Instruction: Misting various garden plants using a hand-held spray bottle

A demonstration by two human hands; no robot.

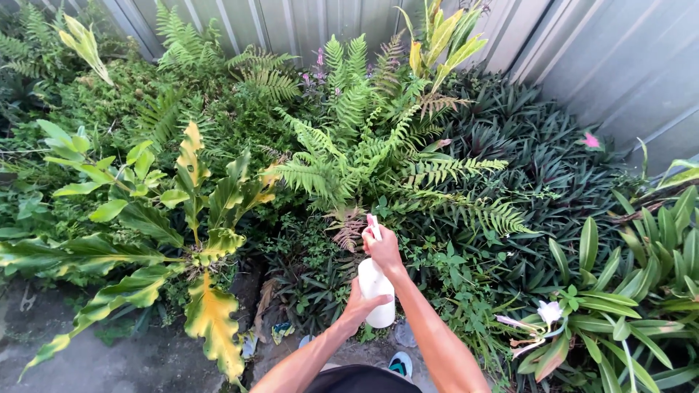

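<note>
White spray bottle (pixel 378 297) held low in the centre of the frame, upright, above the edge of a planted bed. Left hand (pixel 361 302) wrapped around the bottle's body from the left side, fingers curled across its front, closed on it. Right hand (pixel 383 247) set on top, closed about the spray head (pixel 373 227), whose pale tip stuck up just above the knuckles; which finger lay on the trigger, impossible to tell. Both forearms bare, rising from the bottom edge of the frame and meeting at the bottle.

Directly behind the bottle, in mid-frame, a clump of green ferns (pixel 349 145) with arching fronds, one browned frond (pixel 348 227) hanging just left of the right hand. To the left, a broad-leaved plant (pixel 204 240) with yellow-and-green mottled leaves, one long leaf drooping toward the lower left. In the right half, a dense mat of dark, narrow, purplish-green leaves (pixel 539 167). At lower right, strap-leaved plants (pixel 641 291) with a single white flower (pixel 550 311) near them. A small pink bloom (pixel 591 140) at upper right. Along the top and right edges, a grey corrugated metal fence (pixel 619 65). At lower left, a patch of bare grey pavement (pixel 87 356). Near the bottom centre, the toe of a blue-and-white sandal (pixel 400 362) just below the bottle.
</note>
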